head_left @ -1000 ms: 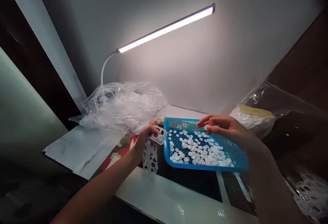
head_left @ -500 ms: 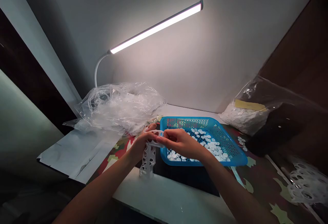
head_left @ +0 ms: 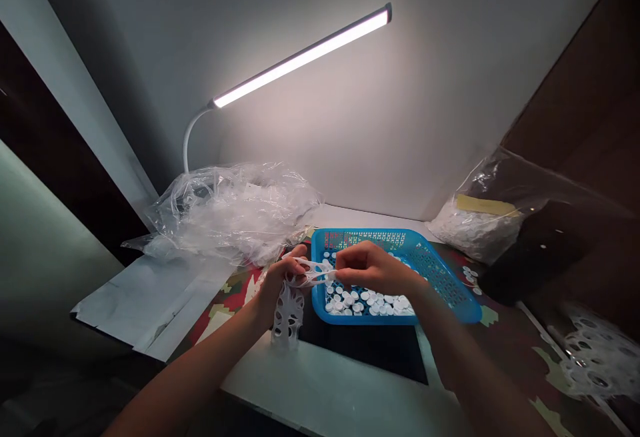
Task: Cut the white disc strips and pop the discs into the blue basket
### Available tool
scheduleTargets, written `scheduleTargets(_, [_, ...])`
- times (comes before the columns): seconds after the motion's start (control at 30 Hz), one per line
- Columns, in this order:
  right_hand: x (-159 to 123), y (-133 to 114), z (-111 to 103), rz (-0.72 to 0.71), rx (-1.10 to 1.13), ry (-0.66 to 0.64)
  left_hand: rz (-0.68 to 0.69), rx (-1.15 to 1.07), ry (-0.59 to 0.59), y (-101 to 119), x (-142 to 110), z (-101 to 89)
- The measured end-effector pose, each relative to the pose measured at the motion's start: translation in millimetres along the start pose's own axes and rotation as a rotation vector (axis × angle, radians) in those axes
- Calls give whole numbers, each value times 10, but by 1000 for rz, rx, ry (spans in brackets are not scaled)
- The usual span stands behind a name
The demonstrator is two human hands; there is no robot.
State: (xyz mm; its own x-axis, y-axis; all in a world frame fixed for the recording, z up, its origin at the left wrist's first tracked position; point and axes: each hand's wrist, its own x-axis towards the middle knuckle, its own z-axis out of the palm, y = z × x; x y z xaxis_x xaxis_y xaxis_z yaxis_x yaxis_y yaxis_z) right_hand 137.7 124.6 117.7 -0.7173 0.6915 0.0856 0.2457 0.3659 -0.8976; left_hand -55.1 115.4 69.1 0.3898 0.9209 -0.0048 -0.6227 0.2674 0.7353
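A white perforated strip [head_left: 287, 317], full of round holes, hangs down from my left hand [head_left: 285, 277], whose fingers are closed on it. My right hand [head_left: 373, 269] pinches the strip's other end, and the stretch between both hands is pulled taut sideways. Whether a small disc sits in the right fingertips is too fine to tell. Under the right hand stands a blue plastic basket [head_left: 367, 320] with many small white round discs [head_left: 345, 300] lying in it.
A clear plastic bag [head_left: 240, 207] lies behind my left hand, beside white sheets [head_left: 125, 304]. Back right is a bag of white pieces [head_left: 470, 227] with a dark object [head_left: 535, 254] by it. More perforated material [head_left: 600, 350] lies far right. A lit lamp [head_left: 305, 56] hangs above.
My right hand has moved right, away from the left, stretching the strip between them. My left hand keeps its hold in nearly the same place.
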Motion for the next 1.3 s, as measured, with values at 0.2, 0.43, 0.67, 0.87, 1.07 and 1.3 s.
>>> scheduleTargets(0.2, [-215, 2, -349, -26, 40, 61, 30, -29, 53, 73, 32, -55])
scheduleTargets(0.43, [-603, -51, -696, -90, 140, 511, 26, -6, 83, 78, 68, -80])
scheduleTargets(0.67, [-617, -130, -642, -84, 85, 377, 3, 19, 66, 52, 73, -92])
scheduleTargets(0.87, [-657, -223, -629, -61, 22, 320, -19, 14, 65, 55, 92, -58])
scheduleTargets(1.07, [-564, -234, -625, 11, -80, 180, -34, 1, 65, 38, 94, -71])
scheduleTargets(1.3, [-479, -115, -635, 56, -187, 141, -37, -49, 45, 55, 77, -45])
